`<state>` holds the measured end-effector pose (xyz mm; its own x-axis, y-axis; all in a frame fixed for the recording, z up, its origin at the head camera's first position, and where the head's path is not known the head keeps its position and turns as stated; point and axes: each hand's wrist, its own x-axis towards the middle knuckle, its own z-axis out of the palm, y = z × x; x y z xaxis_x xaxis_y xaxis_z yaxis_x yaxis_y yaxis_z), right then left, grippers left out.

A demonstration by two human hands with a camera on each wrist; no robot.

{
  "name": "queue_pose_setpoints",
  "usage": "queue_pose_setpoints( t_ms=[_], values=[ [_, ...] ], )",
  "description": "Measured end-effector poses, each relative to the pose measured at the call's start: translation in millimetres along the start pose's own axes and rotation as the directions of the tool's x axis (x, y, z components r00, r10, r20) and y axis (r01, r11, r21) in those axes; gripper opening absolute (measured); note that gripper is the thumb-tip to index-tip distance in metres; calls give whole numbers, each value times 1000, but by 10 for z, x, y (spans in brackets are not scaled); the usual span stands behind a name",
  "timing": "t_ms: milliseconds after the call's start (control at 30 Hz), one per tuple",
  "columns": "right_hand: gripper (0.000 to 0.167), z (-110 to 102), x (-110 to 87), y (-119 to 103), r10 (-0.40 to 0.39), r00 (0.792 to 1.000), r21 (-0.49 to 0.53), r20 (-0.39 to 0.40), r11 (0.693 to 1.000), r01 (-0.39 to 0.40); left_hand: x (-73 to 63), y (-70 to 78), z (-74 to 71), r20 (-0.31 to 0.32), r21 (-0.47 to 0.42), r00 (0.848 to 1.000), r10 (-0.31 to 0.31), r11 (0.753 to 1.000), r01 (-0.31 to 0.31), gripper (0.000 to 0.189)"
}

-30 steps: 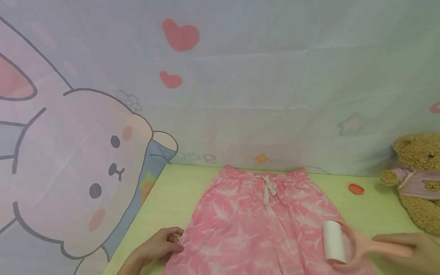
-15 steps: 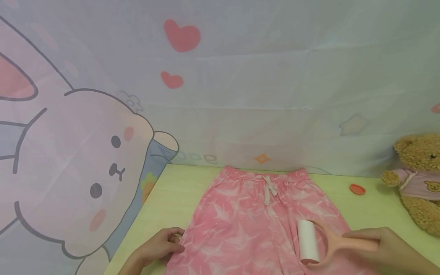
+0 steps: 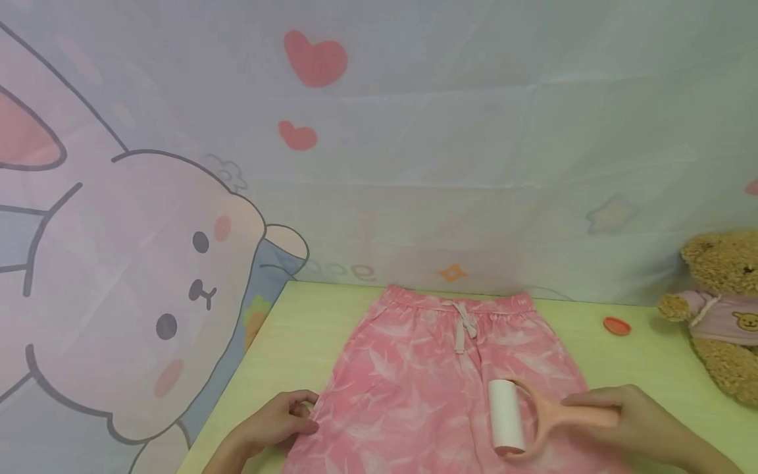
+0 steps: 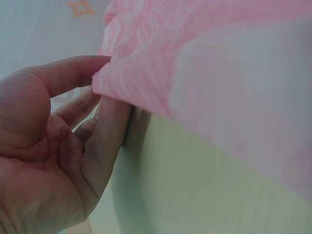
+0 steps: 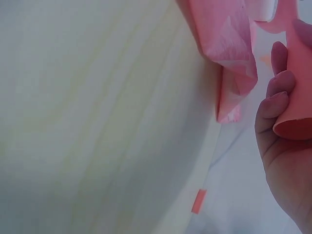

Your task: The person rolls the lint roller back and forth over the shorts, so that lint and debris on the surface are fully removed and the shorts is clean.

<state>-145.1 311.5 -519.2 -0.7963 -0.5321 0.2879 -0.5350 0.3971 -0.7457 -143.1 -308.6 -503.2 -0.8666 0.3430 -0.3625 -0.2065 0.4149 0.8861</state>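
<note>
Pink pants (image 3: 403,382) with a white leaf-like print and a white drawstring lie spread out, waistband toward the wall. My left hand (image 3: 278,421) pinches their left side edge; in the left wrist view, the thumb is over the fabric (image 4: 141,73) and fingers reach beneath it. Around the peach handle of a lint roller (image 3: 547,416) curl the fingers of my right hand (image 3: 630,421). Its white roll (image 3: 506,416) lies over the right half of the pants. The right wrist view shows the handle's end (image 5: 297,102) in the curled fingers, most of the roll out of frame.
A small red oval object (image 3: 617,326) lies on the yellow-green table (image 3: 308,329), right of the pants. Farther right sits a teddy bear (image 3: 719,322) in a pink top. Behind the table hangs a printed cloth (image 3: 444,145) with a rabbit and hearts.
My right hand has moved left with the lint roller, from the pants' right edge toward their middle. The left hand has stayed at the left edge.
</note>
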Motion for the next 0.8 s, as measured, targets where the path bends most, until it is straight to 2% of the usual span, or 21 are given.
queue_pose_setpoints(
  t_ms=[333, 533, 667, 800],
  values=[
    [31, 83, 83, -73, 11, 1000, 51, 10, 999, -12, -13, 54, 4, -8, 15, 1000, -5, 1000, 5, 35],
    [30, 73, 90, -164, 70, 996, -19, -52, 997, -72, -20, 56, 8, -10, 16, 1000, -7, 1000, 7, 35],
    [30, -1, 48, -202, 167, 976, -81, -138, 980, -179, -21, 49, 9, -13, 21, 1000, -12, 1000, 13, 35],
    [31, -78, -4, -212, 256, 938, -150, -232, 944, -294, -24, 47, 12, -12, 17, 1000, -20, 1000, 21, 36]
  ],
)
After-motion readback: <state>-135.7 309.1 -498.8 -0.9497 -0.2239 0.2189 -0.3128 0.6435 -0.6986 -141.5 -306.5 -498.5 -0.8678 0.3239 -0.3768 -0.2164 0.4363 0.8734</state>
